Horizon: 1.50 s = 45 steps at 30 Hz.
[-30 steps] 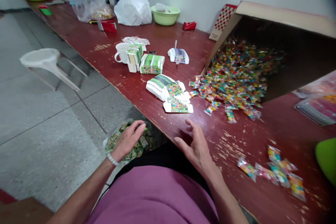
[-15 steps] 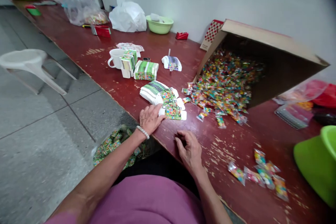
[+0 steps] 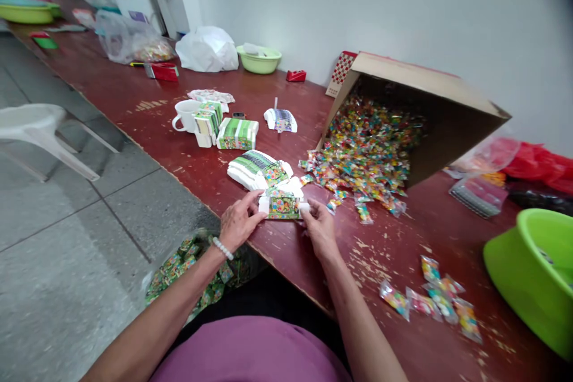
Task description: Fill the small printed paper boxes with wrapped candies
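Between my two hands is a small green printed candy box (image 3: 283,207) with white end flaps. My left hand (image 3: 239,222), with a beaded bracelet at the wrist, pinches its left end. The fingers of my right hand (image 3: 320,227) are closed on the flap at its right end. Just behind lies a fanned stack of flattened boxes (image 3: 255,169), green and white. To the right, wrapped candies (image 3: 364,149) spill from a tipped cardboard box (image 3: 452,95) onto the red table (image 3: 197,173).
Several loose candies (image 3: 432,298) lie at the right, near a green basin (image 3: 523,268). Bundled boxes (image 3: 238,133) and a white mug (image 3: 186,115) stand at the back left. A bag of green boxes (image 3: 190,268) sits below the table edge. A white stool (image 3: 45,122) is on the floor.
My left hand has drawn a box off the front of the stack. My right hand has moved forward from the table edge and taken its other end. The view has shifted slightly right.
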Available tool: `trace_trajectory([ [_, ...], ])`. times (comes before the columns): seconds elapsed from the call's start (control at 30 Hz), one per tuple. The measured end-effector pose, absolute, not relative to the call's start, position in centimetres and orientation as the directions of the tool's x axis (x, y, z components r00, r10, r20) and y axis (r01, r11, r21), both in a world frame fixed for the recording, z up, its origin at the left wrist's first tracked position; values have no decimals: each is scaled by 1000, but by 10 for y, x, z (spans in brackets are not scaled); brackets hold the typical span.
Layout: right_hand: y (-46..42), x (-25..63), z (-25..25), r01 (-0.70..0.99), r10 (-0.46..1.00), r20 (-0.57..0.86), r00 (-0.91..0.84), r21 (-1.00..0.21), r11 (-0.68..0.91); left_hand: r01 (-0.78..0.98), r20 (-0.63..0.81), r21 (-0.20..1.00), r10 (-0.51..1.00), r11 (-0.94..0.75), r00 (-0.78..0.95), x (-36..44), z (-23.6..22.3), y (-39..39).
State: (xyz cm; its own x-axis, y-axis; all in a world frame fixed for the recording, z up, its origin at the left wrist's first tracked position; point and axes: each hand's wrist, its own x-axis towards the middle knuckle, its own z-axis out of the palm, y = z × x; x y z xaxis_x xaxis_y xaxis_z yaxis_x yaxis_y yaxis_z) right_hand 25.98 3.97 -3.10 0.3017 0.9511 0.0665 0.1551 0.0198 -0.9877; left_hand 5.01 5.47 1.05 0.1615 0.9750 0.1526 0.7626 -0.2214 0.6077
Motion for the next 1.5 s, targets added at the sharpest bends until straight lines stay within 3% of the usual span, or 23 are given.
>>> trace_trajectory([
  [0.17,5,267,-8,9,971,-52,232,-998,-56,693,151,661,956,-288,253,40,26,34],
  [0.3,-22,277,24,2,994,-47,101,-999,-48,523,-58,822,882,-223,468,37,47,23],
  [0.43,-34,276,54,77,990,4,-143,-997,15,238,-265,963,583,123,768,48,55,14],
  [0.57,-42,268,63,89,967,-40,-250,-996,-18,46,-266,817,305,574,914,65,40,-4],
  [0.67,-46,264,59,-9,973,-81,-218,-996,-85,-70,-229,731,341,679,912,73,30,-14],
  [0.77,-48,262,58,-93,986,-54,-155,-993,-69,-136,-199,720,391,680,898,75,30,-17],
  [1.17,-57,256,68,-266,991,-76,-106,-958,-102,-124,-242,749,443,651,863,76,49,-24],
  [1.27,-58,256,66,-153,997,-48,-67,-987,-57,-85,-230,780,410,621,883,76,49,-22],
  [1.33,-60,255,66,64,995,85,53,-995,82,-98,-212,795,426,598,879,77,48,-21],
  [1.43,-65,254,70,490,914,389,113,-822,290,-140,-203,802,487,580,850,79,44,-21],
  [1.5,-68,253,75,628,899,438,-6,-698,344,-144,-211,809,510,570,834,80,43,-21],
])
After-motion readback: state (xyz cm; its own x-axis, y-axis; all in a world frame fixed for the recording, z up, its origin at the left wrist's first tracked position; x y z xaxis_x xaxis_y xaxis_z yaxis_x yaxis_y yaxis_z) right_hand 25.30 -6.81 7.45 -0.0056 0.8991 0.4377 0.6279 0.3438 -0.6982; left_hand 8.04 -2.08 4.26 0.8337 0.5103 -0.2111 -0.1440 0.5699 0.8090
